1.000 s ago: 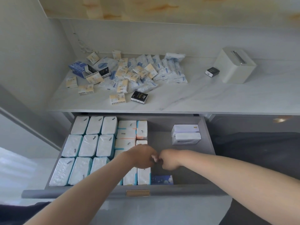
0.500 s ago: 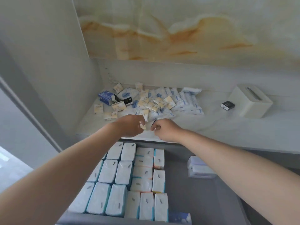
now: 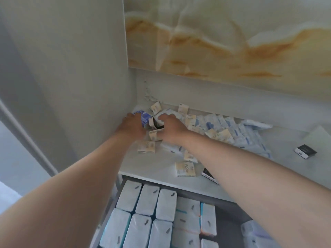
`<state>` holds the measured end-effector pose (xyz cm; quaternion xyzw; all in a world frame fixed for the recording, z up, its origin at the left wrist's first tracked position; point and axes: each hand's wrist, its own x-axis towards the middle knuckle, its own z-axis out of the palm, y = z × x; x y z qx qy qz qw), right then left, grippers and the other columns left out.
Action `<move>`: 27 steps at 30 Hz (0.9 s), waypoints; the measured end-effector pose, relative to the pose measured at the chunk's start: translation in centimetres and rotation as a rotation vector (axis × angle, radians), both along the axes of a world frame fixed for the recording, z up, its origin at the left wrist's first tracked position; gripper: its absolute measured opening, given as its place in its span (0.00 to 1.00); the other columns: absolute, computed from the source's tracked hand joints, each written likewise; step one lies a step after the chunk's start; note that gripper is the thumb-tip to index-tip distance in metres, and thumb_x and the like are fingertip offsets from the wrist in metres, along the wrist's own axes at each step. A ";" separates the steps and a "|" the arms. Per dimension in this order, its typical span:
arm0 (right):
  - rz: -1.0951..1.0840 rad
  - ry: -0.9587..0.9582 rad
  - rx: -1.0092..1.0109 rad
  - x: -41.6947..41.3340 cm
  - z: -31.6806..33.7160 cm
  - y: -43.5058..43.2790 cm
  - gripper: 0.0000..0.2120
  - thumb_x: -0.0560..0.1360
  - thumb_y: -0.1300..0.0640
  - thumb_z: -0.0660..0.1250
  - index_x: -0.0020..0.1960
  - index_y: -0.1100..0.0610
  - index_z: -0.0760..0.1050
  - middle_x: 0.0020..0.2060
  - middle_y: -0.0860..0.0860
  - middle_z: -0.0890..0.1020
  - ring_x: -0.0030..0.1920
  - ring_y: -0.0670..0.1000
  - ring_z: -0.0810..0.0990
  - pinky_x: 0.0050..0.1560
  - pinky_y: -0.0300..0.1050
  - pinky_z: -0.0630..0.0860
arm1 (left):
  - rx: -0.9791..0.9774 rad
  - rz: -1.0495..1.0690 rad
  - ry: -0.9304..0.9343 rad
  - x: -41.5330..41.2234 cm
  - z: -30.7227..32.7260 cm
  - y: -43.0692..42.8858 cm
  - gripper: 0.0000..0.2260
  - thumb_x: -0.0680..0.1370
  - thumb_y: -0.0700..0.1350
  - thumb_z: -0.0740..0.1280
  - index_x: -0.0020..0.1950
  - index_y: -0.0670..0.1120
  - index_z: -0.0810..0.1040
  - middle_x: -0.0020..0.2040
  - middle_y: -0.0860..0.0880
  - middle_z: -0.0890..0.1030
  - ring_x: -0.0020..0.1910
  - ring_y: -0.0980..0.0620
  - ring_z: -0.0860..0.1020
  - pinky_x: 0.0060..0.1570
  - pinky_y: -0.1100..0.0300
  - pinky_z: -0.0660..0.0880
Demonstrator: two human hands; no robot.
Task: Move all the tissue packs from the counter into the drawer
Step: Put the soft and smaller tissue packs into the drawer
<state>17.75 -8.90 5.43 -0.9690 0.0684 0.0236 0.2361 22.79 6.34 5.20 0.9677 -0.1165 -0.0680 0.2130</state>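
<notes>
A heap of small tissue packs [image 3: 223,129], beige and pale blue, lies at the back left of the white counter [image 3: 143,169]. My left hand [image 3: 132,126] is in the corner, fingers wrapped over a blue tissue pack [image 3: 144,119]. My right hand [image 3: 172,129] curls over the heap beside it, thumb against a beige tissue pack [image 3: 154,136]; a dark-faced pack stands tilted between the hands. Loose beige packs [image 3: 185,169] lie near the front edge. Below, the open drawer [image 3: 223,203] holds rows of white packs [image 3: 146,199].
The side wall stands tight against my left hand. A small black-and-white box [image 3: 305,151] and the corner of a white box [image 3: 320,135] sit at the counter's right. A dark pack [image 3: 207,174] shows under my right forearm.
Both hands rose from the drawer, crossed the counter's front edge and reached back left into the corner of the heap. The view tilted up with them.
</notes>
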 end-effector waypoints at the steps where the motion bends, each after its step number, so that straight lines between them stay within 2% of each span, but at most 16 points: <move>1: -0.004 0.002 -0.022 1.3 -0.4 0.3 0.33 0.74 0.52 0.69 0.76 0.51 0.62 0.69 0.57 0.68 0.67 0.59 0.71 0.62 0.49 0.72 | -0.024 0.026 0.015 0.9 -0.6 0.2 0.26 0.77 0.44 0.64 0.75 0.46 0.62 0.69 0.39 0.67 0.68 0.37 0.68 0.65 0.48 0.69; 6: 0.005 0.039 -0.105 7.3 -2.8 1.8 0.41 0.73 0.40 0.68 0.80 0.50 0.53 0.72 0.57 0.68 0.70 0.61 0.69 0.68 0.57 0.66 | -0.218 0.087 0.139 4.3 -2.8 0.9 0.28 0.74 0.39 0.66 0.74 0.45 0.65 0.65 0.40 0.74 0.63 0.38 0.74 0.59 0.53 0.72; 9: -0.002 0.058 -0.171 9.7 -4.2 2.7 0.35 0.74 0.39 0.66 0.76 0.50 0.60 0.68 0.55 0.73 0.68 0.59 0.71 0.69 0.60 0.60 | -0.296 0.090 0.129 4.8 -3.9 1.1 0.29 0.73 0.37 0.68 0.73 0.45 0.65 0.64 0.41 0.76 0.61 0.39 0.76 0.58 0.52 0.74; 12: -0.031 0.002 -0.198 10.7 -5.0 3.1 0.29 0.73 0.41 0.69 0.69 0.50 0.65 0.63 0.54 0.76 0.65 0.58 0.74 0.67 0.59 0.61 | -0.291 0.041 0.080 5.0 -4.9 1.3 0.30 0.72 0.38 0.67 0.74 0.45 0.64 0.65 0.40 0.75 0.63 0.39 0.75 0.61 0.49 0.73; 14: -0.043 -0.041 -0.142 10.8 -4.9 2.9 0.27 0.71 0.43 0.72 0.65 0.48 0.67 0.60 0.51 0.78 0.62 0.56 0.75 0.66 0.57 0.62 | -0.283 0.031 0.016 5.1 -4.8 1.4 0.32 0.72 0.38 0.67 0.75 0.45 0.63 0.67 0.39 0.72 0.66 0.38 0.72 0.64 0.50 0.71; 16: -0.049 -0.070 0.005 10.4 -4.1 2.1 0.24 0.70 0.48 0.73 0.62 0.46 0.68 0.59 0.50 0.78 0.59 0.54 0.76 0.64 0.53 0.66 | -0.258 0.008 -0.102 5.1 -4.3 1.4 0.35 0.72 0.37 0.67 0.78 0.45 0.59 0.72 0.39 0.67 0.71 0.39 0.66 0.69 0.52 0.65; 18: -0.022 -0.105 0.202 9.5 -2.7 1.1 0.23 0.70 0.54 0.74 0.61 0.48 0.70 0.59 0.51 0.78 0.54 0.52 0.77 0.52 0.42 0.72 | -0.219 -0.053 -0.217 4.7 -3.4 1.2 0.38 0.71 0.36 0.67 0.79 0.48 0.57 0.76 0.41 0.61 0.75 0.41 0.59 0.73 0.52 0.59; 20: 0.002 -0.157 0.328 8.2 -0.8 0.0 0.22 0.69 0.59 0.75 0.60 0.51 0.72 0.57 0.53 0.79 0.49 0.49 0.78 0.41 0.35 0.71 | -0.160 -0.128 -0.263 3.9 -2.4 0.6 0.39 0.70 0.34 0.66 0.79 0.52 0.57 0.79 0.44 0.56 0.77 0.44 0.53 0.74 0.51 0.57; 22: -0.010 -0.199 0.397 6.6 1.1 -1.1 0.21 0.69 0.63 0.75 0.59 0.52 0.73 0.53 0.52 0.80 0.43 0.46 0.79 0.35 0.33 0.73 | -0.135 -0.185 -0.284 2.9 -1.5 -0.1 0.40 0.69 0.33 0.66 0.79 0.53 0.58 0.79 0.46 0.56 0.77 0.46 0.52 0.73 0.51 0.59; 24: -0.010 -0.209 0.410 4.6 2.7 -2.2 0.22 0.69 0.65 0.75 0.59 0.53 0.72 0.50 0.49 0.79 0.42 0.45 0.78 0.34 0.28 0.72 | -0.133 -0.236 -0.300 1.7 -0.5 -0.6 0.41 0.69 0.33 0.67 0.78 0.53 0.59 0.78 0.47 0.57 0.76 0.46 0.53 0.72 0.51 0.61; 26: 0.009 -0.215 0.362 2.2 3.7 -3.5 0.25 0.68 0.66 0.75 0.60 0.52 0.72 0.50 0.46 0.78 0.46 0.44 0.77 0.40 0.25 0.71 | -0.141 -0.310 -0.301 0.2 0.3 -1.1 0.39 0.68 0.34 0.67 0.78 0.52 0.61 0.78 0.47 0.58 0.76 0.47 0.54 0.71 0.50 0.62; 27: 0.014 -0.207 0.340 0.8 3.9 -4.1 0.26 0.67 0.66 0.75 0.60 0.51 0.71 0.51 0.46 0.77 0.48 0.45 0.77 0.44 0.28 0.72 | -0.151 -0.354 -0.292 -0.6 0.7 -1.3 0.38 0.68 0.35 0.67 0.77 0.52 0.62 0.78 0.47 0.58 0.76 0.47 0.55 0.70 0.49 0.63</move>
